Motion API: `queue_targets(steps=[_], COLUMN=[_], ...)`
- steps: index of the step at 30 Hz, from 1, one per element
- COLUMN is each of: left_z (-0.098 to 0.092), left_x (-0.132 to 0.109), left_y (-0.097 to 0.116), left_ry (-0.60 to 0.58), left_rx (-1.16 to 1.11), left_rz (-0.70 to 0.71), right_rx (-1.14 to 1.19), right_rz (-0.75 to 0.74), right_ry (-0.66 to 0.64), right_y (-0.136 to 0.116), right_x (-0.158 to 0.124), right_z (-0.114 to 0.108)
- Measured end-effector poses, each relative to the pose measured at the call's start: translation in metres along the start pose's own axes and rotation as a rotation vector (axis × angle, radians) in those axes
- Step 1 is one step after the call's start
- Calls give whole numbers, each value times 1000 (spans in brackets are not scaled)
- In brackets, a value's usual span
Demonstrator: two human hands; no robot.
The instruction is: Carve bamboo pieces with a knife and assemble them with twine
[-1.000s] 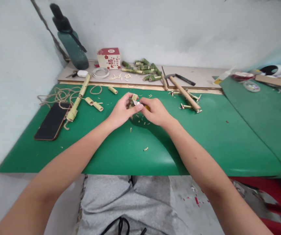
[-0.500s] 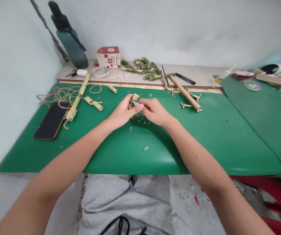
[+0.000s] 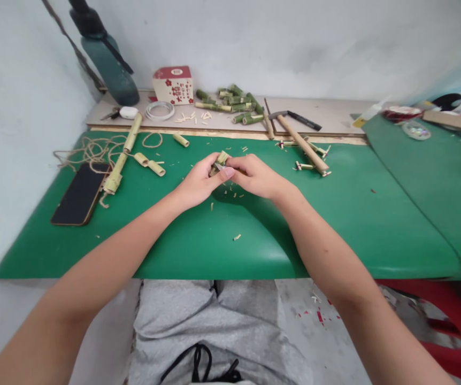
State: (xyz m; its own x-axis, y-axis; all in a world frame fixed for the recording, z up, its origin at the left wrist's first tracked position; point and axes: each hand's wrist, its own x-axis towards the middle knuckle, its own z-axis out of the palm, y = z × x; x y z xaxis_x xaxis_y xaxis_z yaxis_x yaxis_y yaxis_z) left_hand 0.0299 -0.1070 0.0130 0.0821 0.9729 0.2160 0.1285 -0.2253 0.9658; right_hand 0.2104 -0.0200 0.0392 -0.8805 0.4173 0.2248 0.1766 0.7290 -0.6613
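Note:
My left hand (image 3: 200, 181) is closed around a short piece of bamboo (image 3: 223, 157) over the middle of the green mat (image 3: 190, 246). In my right hand (image 3: 256, 176) is a knife whose small metal blade (image 3: 219, 167) lies against the bamboo; its handle is mostly hidden by the fingers. My left thumb reaches over to the blade, near the right fingers. Pale bamboo shavings (image 3: 235, 195) are scattered on the mat below both hands.
Left lie a phone (image 3: 80, 195), twine (image 3: 90, 149), a long bamboo stick (image 3: 123, 155) and cut tubes (image 3: 156, 168). A hammer (image 3: 302, 143) rests at right beside small bamboo assemblies (image 3: 305, 166). Behind stand a bottle (image 3: 112, 69), a box (image 3: 173, 85) and green bamboo pieces (image 3: 236, 100).
The view has shifted slightly, so the scene sits a little higher in the picture. Both hands keep their hold, with the blade still at the bamboo; the right hand has turned slightly.

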Motion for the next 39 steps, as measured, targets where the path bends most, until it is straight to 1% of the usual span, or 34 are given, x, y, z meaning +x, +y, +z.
queue_targets(steps=[7,11,16,20,23,26,29,33,35,39], left_z=[0,-2,-7,-8,-8,-8,-7,-4,-4,-6], left_x=[-1,0,1,-1,-2,-2,-1,3,5,6], left_y=[-2,-3,-5,-6,-6,-8,-9,-8,-6,-2], left_ry=[-20,-9,51,111,132,172,215,219,195,96], left_rx=[-26,-6,121,242,270,269,241,110,8,-125], left_rz=[-8,14,46,31,34,51,62,48,27,-38], right_rx=[23,17,-15,-48,-75,-114,-109,-58,-37,-8], right_rz=[-17,-14,22,61,94,149,164,125,99,40], right_ry=[-19,-5,79,132,164,230,289,289,267,152], right_y=[-1,2,6,7,5,4,3,3,3,4], right_x=[-2,-1,2,2,2,3,5,7,6,4], right_z=[-3,0,10,16,20,25,29,28,26,19])
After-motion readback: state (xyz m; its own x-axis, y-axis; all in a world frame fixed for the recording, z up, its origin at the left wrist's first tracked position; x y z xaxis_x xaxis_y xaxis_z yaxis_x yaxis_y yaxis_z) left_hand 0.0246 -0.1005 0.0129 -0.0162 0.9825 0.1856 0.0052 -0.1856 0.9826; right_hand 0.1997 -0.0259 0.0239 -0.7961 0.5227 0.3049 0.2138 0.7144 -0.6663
